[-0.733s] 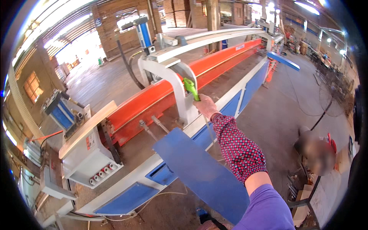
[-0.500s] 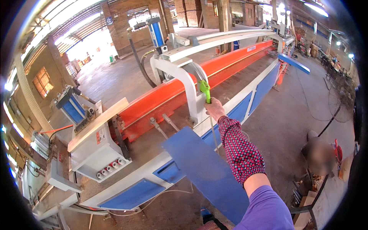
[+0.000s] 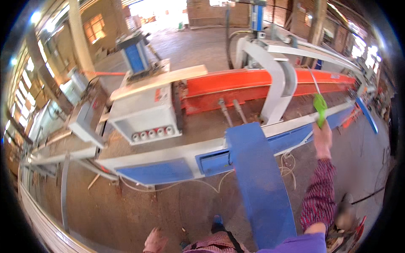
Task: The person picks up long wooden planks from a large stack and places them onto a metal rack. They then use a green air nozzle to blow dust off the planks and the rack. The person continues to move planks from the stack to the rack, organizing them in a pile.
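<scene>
My right hand (image 3: 323, 141) is stretched out ahead on the right, shut on a green-handled tool (image 3: 320, 109) with a thin metal shaft pointing up. It hovers over the white rail (image 3: 295, 121) of a long machine, beside a white curved bracket (image 3: 276, 86) and an orange beam (image 3: 228, 86). My left hand (image 3: 155, 242) hangs low at the bottom edge, near my waist and touching nothing I can see; its fingers are cut off by the frame.
A slanted blue panel (image 3: 259, 185) leans out from the machine toward me. A white control box (image 3: 143, 116) with red buttons sits left of the beam, under a wooden plank (image 3: 160, 80). Loose cables (image 3: 211, 183) lie on the dirt floor.
The view has swung left and downward, bringing the control box and my left hand into sight. My right arm stays extended with the green-handled tool, now at the right of the picture.
</scene>
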The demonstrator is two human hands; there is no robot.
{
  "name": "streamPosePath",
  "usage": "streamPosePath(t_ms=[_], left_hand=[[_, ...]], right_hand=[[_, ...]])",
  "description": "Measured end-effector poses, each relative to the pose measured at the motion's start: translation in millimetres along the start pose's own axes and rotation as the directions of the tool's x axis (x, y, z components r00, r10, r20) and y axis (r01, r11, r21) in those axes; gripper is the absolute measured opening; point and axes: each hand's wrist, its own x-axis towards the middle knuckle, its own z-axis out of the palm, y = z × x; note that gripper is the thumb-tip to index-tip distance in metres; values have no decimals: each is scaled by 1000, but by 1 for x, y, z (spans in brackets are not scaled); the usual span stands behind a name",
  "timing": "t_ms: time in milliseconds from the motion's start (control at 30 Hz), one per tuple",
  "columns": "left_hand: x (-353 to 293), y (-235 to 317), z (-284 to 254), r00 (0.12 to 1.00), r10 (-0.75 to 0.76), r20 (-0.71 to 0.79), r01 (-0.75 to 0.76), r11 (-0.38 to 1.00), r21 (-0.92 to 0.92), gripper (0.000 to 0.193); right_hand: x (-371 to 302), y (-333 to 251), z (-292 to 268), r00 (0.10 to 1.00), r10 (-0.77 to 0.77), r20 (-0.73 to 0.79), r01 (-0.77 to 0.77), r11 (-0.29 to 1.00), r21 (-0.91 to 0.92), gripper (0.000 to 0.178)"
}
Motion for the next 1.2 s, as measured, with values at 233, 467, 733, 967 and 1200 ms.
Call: streamPosePath(t_ms=[233, 467, 733, 967, 1200], left_hand=[[4, 91, 2, 865, 477, 154, -453, 876, -168, 61], [-80, 135, 63, 354, 935, -14, -397, 136, -907, 75], [-121, 21, 35, 840, 499, -212, -174, -121, -977, 69], [-121, -41, -23, 805, 434, -404, -323, -250, -913, 57], [-115, -104, -30, 927, 231, -295, -364, 365, -857, 85]], right_hand=[[-190, -36, -173, 930, 340, 143, -233, 841, -488, 31], [-388, -194, -192, 902, 39, 430, 147, 908, -391, 20], [-517, -285, -114, 604, -341, 721, 479, 877, 13, 27], [-564, -340, -31, 652, -612, 448, 250, 731, 634, 47], [-575, -355, 15, 227, -512, 828, 28, 854, 520, 42]])
